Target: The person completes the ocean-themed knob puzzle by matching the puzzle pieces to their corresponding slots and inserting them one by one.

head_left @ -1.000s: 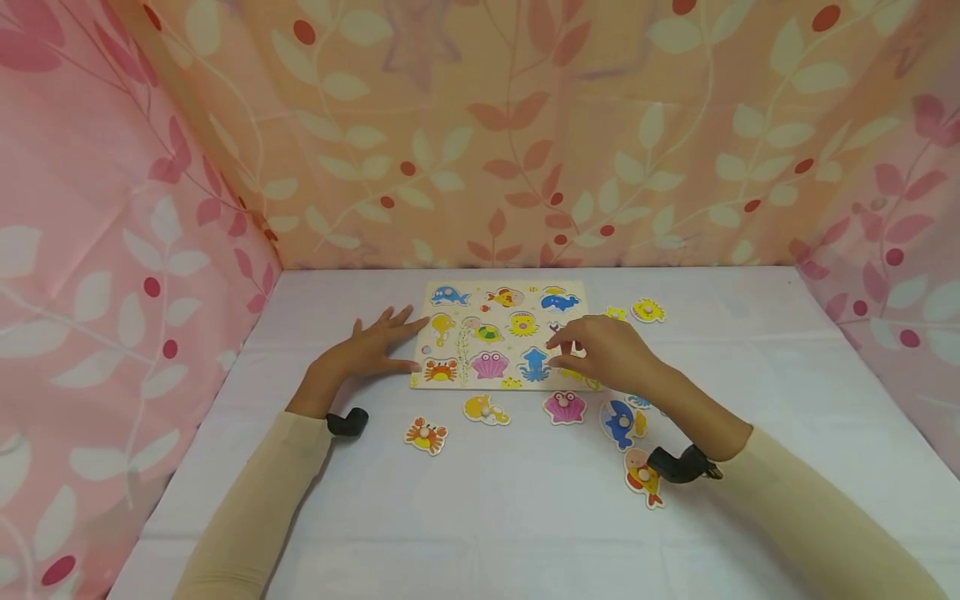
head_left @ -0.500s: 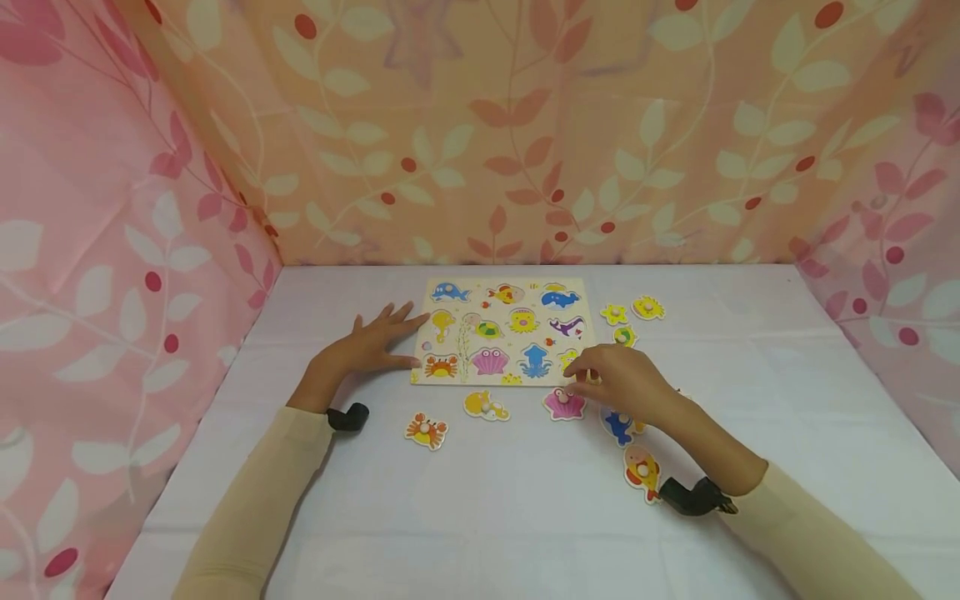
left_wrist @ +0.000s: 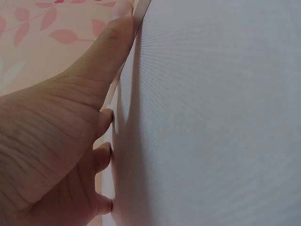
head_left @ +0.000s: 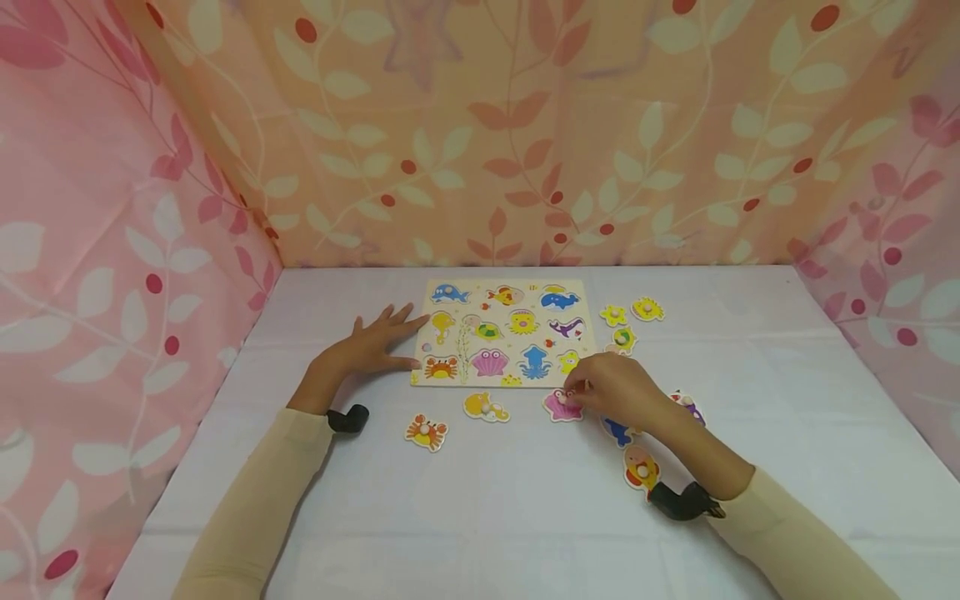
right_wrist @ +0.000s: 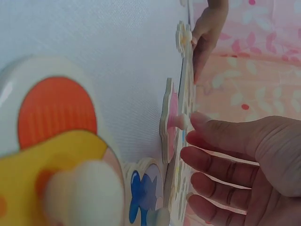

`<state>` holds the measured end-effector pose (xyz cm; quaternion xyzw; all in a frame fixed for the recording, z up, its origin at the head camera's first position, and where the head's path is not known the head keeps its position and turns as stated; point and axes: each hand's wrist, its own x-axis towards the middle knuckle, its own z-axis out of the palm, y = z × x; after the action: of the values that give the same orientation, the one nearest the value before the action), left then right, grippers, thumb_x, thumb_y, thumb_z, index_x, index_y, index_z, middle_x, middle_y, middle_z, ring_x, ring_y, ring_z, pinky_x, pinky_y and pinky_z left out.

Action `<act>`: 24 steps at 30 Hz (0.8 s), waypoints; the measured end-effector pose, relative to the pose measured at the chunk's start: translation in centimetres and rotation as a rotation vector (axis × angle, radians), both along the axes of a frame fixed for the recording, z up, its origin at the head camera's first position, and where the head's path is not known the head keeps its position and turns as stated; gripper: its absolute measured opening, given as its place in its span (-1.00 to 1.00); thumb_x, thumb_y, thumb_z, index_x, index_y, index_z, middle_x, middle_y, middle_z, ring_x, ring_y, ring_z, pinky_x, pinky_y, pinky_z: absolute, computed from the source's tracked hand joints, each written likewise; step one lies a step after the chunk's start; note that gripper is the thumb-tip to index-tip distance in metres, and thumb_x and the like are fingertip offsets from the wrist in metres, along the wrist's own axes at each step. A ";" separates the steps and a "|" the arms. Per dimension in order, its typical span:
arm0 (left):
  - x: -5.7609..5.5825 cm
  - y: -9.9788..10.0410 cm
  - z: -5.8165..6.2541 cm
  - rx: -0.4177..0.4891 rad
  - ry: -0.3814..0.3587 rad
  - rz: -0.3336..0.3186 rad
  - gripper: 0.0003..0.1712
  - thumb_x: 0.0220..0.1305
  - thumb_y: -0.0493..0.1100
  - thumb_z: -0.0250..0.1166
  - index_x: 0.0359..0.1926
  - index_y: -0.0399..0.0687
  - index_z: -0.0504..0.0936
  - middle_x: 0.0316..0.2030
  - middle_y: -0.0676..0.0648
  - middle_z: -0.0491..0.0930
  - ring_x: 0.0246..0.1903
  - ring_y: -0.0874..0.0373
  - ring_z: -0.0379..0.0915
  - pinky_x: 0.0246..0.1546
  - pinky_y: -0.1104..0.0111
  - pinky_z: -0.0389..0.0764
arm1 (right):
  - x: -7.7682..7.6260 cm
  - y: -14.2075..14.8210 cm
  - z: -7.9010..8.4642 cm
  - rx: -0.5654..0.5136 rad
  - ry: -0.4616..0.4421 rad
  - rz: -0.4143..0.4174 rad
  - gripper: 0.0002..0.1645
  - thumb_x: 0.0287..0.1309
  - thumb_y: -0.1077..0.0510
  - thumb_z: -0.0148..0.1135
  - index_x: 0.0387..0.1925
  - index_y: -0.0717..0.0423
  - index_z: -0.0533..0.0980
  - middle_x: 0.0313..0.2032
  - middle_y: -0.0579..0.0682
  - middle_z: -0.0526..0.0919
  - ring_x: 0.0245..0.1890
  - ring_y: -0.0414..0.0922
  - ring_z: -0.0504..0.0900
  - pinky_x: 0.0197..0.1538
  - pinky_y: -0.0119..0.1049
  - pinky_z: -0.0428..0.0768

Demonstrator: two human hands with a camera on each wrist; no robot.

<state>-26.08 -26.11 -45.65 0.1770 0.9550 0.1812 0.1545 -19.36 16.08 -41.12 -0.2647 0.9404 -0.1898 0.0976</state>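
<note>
A wooden peg puzzle board [head_left: 467, 310] with painted sea animals lies flat on the table. My left hand [head_left: 371, 346] rests at its left edge, fingers spread; in the left wrist view the thumb [left_wrist: 106, 52] and fingertips touch that edge. Just in front of the board is a pink shell puzzle piece [head_left: 558, 408]. My right hand [head_left: 618, 387] pinches at its round knob; in the right wrist view, thumb and forefinger meet at the knob [right_wrist: 181, 121]. The shell piece [right_wrist: 165, 127] seems to stay on the table. The right hand partly covers a blue whale piece [head_left: 618, 430].
Loose on the white table [head_left: 450, 525] lie a crab piece [head_left: 426, 432], a seahorse piece [head_left: 486, 407] and a red-and-yellow fish piece [head_left: 639, 463]. To the board's right are a star piece [head_left: 613, 314], a round yellow fish piece [head_left: 648, 309] and a turtle piece [head_left: 622, 338].
My right hand has moved from the board's right side down toward me, onto the pink shell piece, uncovering the star and turtle pieces. The left hand has stayed put.
</note>
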 end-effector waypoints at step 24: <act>-0.1 -0.1 -0.3 -0.016 0.010 0.000 0.09 0.14 0.44 0.35 0.60 0.51 0.01 0.63 0.00 -0.24 0.58 -0.17 -0.52 0.33 -0.44 -0.49 | -0.3 -0.7 -0.6 0.027 -0.009 0.000 -0.90 0.07 0.09 0.56 -0.34 -0.11 0.76 -0.41 -0.27 0.71 -0.31 -0.20 0.59 -0.09 -0.11 0.65</act>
<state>-26.23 -26.17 -45.95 0.1767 0.9571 0.1725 0.1514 -19.63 15.37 -41.75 -0.2625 0.9424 -0.1784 0.1055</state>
